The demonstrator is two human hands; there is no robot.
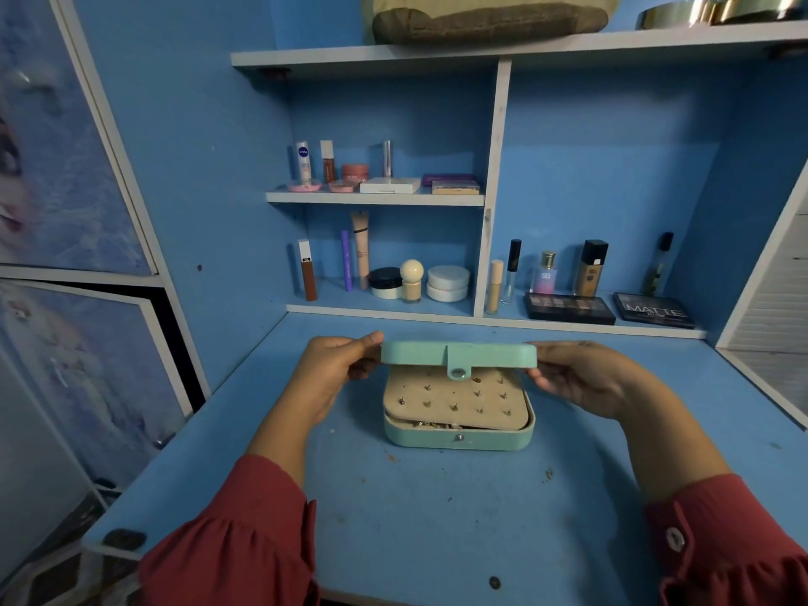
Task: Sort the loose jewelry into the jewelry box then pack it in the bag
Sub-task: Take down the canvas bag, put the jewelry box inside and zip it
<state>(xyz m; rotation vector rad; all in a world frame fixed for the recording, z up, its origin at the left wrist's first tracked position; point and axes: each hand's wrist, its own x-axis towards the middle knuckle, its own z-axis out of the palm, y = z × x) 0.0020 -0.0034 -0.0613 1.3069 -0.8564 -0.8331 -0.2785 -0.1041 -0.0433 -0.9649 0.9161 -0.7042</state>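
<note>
Head view looks down on a teal jewelry box (pixel 459 435) sitting near the middle of a blue desk (pixel 437 518). Its lid (pixel 459 354) is partly lowered, hinged at the far side, with a snap tab (pixel 457 370) hanging from the front edge. Inside, a beige earring panel (pixel 454 402) studded with small earrings lies tilted over the lower tray, where a few loose pieces show at the front gap.

The left hand (pixel 336 369) pinches the lid's left end between thumb and fingers; the right hand (pixel 581 378) grips the lid's right end the same way. Both sleeves are dark red.

The likely snag: the panel sits askew above the rim, so pressing the lid down could jam it, bend earring posts, or leave the snap unfastened. A box that is not latched could spill once packed.

On the top shelf rests a bag (pixel 489 15), well apart from the box. Makeup bottles (pixel 590 269) and palettes (pixel 568 308) line the lower shelves behind.
</note>
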